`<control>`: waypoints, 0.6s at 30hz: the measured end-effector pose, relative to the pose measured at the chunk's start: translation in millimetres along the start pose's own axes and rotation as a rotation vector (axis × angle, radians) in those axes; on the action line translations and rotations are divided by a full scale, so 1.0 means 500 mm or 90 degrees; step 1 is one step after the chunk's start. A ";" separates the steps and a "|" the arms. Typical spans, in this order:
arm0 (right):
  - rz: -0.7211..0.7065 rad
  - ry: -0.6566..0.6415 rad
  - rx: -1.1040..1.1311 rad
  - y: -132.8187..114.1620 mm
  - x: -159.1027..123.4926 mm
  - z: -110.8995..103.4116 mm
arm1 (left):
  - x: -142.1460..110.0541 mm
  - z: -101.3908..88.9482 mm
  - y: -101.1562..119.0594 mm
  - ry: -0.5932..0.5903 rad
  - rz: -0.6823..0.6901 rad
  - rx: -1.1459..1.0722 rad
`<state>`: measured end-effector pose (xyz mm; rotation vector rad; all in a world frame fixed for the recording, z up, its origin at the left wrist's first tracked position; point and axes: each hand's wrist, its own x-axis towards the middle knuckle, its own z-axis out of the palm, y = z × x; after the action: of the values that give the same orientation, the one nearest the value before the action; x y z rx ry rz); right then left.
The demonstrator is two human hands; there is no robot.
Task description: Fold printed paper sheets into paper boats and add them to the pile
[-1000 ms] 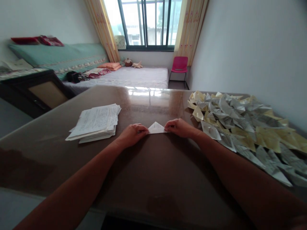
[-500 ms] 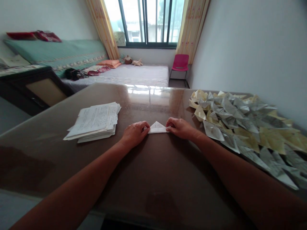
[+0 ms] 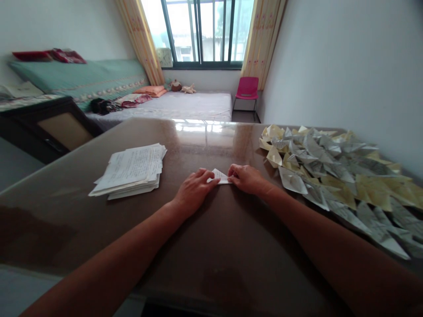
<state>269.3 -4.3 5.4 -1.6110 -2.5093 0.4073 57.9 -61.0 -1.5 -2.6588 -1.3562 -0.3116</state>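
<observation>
A small folded sheet of paper point(image 3: 222, 177), white with writing on it, lies on the brown table with its peak pointing away from me. My left hand point(image 3: 195, 187) covers its left part, thumb along the lower folded strip and fingers behind. At the right corner, the fingertips of my right hand point(image 3: 245, 178) pinch the paper. Left of my hands sits a stack of handwritten sheets point(image 3: 132, 167). Many folded paper boats point(image 3: 317, 154), white and yellowish, crowd the right side of the table beside my right forearm.
The glossy brown table point(image 3: 198, 246) fills the foreground. Beyond it are a bed point(image 3: 198, 103), a pink chair point(image 3: 247, 89) and a window with curtains. A dark cabinet point(image 3: 56, 127) stands past the table's left edge.
My left hand has slid right from the paper's left corner and now covers more of it. My right hand keeps its pinch at the right corner. The view has shifted slightly.
</observation>
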 end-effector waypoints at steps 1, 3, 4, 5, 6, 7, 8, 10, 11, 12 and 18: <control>0.001 -0.002 -0.003 -0.001 -0.002 -0.001 | 0.001 -0.001 0.004 -0.024 0.028 -0.008; -0.001 0.001 -0.013 -0.004 -0.007 -0.006 | 0.002 -0.003 0.011 -0.062 0.050 -0.011; -0.014 0.014 -0.023 -0.006 -0.011 -0.009 | 0.002 -0.004 0.013 -0.070 0.048 -0.007; -0.039 0.035 -0.038 -0.011 -0.016 -0.013 | 0.002 -0.005 0.016 -0.072 0.043 -0.001; -0.075 0.054 -0.058 -0.017 -0.021 -0.018 | 0.002 -0.006 0.017 -0.073 0.038 0.005; -0.119 0.065 -0.084 -0.024 -0.028 -0.022 | 0.001 -0.007 0.019 -0.072 0.032 0.011; -0.162 0.063 -0.114 -0.034 -0.036 -0.027 | 0.000 -0.008 0.020 -0.070 0.025 0.015; -0.212 0.009 -0.176 -0.054 -0.051 -0.035 | -0.003 -0.009 0.023 -0.070 0.014 0.023; -0.209 -0.020 -0.204 -0.064 -0.058 -0.038 | -0.005 -0.010 0.023 -0.071 0.008 0.029; -0.199 -0.047 -0.227 -0.073 -0.064 -0.041 | -0.007 -0.010 0.023 -0.073 0.002 0.035; -0.135 -0.158 -0.264 -0.086 -0.083 -0.059 | -0.025 -0.015 0.018 -0.080 -0.035 0.080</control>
<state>256.8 -54.2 47.7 -1.4636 -3.0789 0.0624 57.0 -77.7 2.4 -2.5793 -1.4365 -0.0637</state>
